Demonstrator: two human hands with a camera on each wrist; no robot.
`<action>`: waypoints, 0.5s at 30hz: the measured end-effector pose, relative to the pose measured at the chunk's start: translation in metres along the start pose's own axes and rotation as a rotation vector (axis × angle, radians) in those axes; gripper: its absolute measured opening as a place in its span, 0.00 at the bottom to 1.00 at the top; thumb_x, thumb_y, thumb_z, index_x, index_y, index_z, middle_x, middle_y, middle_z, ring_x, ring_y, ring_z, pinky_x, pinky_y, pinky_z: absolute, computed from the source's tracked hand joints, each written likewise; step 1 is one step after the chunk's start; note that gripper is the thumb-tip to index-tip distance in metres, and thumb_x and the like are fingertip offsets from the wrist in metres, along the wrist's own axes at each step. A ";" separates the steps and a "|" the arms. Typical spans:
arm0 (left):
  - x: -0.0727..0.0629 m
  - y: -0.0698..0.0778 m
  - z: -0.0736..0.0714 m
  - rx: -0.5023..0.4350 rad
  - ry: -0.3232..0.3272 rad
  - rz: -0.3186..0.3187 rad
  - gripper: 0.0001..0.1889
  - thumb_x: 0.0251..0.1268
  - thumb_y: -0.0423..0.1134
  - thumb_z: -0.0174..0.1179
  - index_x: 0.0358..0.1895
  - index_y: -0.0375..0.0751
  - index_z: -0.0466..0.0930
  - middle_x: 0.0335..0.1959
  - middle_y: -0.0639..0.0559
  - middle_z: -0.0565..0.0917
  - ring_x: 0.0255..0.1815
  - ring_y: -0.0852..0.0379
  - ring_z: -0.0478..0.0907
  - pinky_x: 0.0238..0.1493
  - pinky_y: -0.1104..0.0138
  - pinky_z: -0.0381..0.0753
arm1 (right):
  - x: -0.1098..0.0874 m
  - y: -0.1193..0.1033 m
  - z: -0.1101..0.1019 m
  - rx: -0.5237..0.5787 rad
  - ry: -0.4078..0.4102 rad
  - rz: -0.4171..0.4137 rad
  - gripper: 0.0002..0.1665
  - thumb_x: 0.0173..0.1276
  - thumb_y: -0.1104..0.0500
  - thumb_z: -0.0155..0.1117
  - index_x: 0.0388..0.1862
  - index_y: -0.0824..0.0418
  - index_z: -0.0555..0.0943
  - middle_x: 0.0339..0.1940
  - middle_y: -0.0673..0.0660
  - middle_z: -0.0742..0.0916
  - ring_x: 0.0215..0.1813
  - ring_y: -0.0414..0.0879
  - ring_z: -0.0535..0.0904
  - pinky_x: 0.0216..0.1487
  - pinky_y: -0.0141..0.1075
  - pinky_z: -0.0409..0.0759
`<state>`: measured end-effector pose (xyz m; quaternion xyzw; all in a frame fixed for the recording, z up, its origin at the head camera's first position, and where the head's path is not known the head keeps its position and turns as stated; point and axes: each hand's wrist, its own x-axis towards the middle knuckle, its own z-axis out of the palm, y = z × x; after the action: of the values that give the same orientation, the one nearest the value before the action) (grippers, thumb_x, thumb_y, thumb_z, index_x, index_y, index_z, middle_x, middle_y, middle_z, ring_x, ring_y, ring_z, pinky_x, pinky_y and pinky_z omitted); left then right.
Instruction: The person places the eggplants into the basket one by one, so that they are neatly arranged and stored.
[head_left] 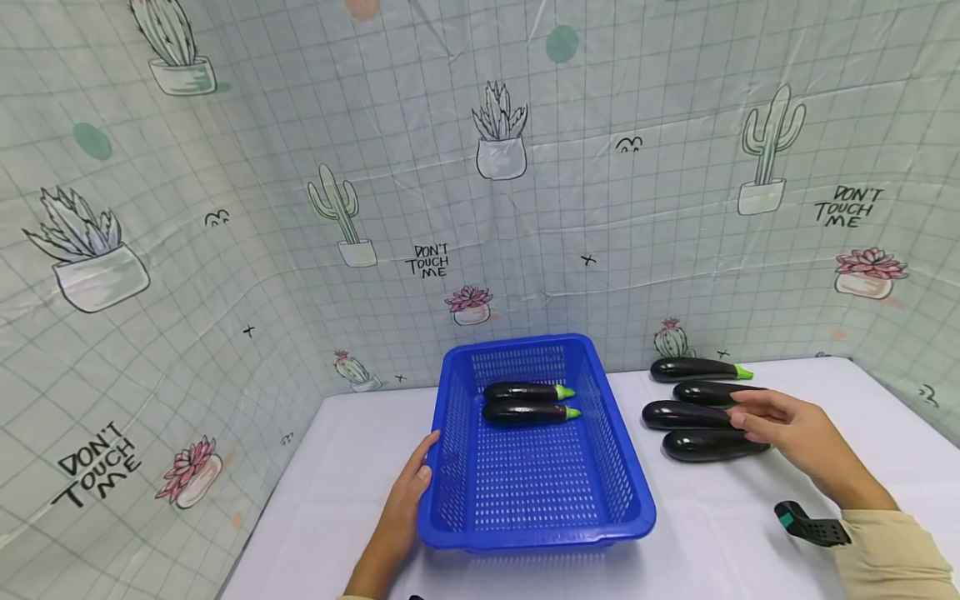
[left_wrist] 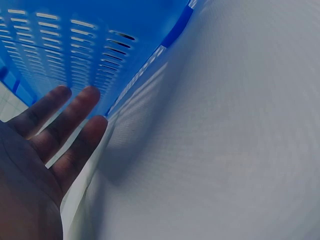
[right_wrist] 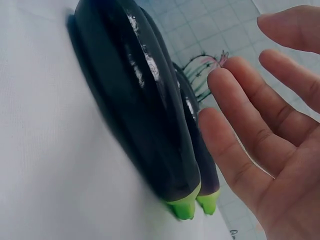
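Two dark eggplants [head_left: 525,412] with green stems lie side by side in a blue perforated basket [head_left: 536,533]. At the basket's left side is my left hand [head_left: 408,492]; in the left wrist view its straight fingers [left_wrist: 80,107] reach along the outer wall. Over the stem ends of the eggplants on the right hovers my right hand [head_left: 787,429]. Its fingers are spread in the right wrist view and grip nothing. Below it are the nearest eggplant [head_left: 708,446] and another eggplant [head_left: 682,414] just behind. The hand hides their stems in the head view.
Farther back on the white tabletop [head_left: 330,492] lie two more eggplants, one partly behind my right fingers and one rearmost eggplant [head_left: 693,369]. A cactus-print cloth [head_left: 390,125] hangs behind and around the table. A black strap [head_left: 813,527] sticks out by my right wrist.
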<state>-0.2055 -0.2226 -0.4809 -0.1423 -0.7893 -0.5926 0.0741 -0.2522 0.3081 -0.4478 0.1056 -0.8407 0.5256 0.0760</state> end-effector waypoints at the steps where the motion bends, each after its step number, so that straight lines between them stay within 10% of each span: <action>1: 0.000 0.000 0.000 0.000 -0.002 -0.001 0.27 0.81 0.46 0.36 0.79 0.51 0.58 0.79 0.41 0.57 0.78 0.37 0.51 0.72 0.36 0.46 | 0.000 0.002 0.000 0.002 0.003 -0.002 0.24 0.74 0.58 0.64 0.63 0.69 0.75 0.47 0.41 0.87 0.45 0.30 0.82 0.43 0.29 0.82; 15: 0.001 0.000 -0.001 -0.014 -0.010 -0.002 0.27 0.81 0.46 0.36 0.79 0.50 0.59 0.79 0.42 0.57 0.79 0.38 0.51 0.72 0.37 0.46 | -0.002 0.017 -0.004 -0.123 0.116 0.004 0.28 0.72 0.52 0.66 0.62 0.71 0.76 0.43 0.39 0.88 0.44 0.20 0.76 0.39 0.20 0.75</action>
<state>-0.2066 -0.2232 -0.4807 -0.1451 -0.7856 -0.5975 0.0688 -0.2543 0.3186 -0.4613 0.0685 -0.8658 0.4782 0.1301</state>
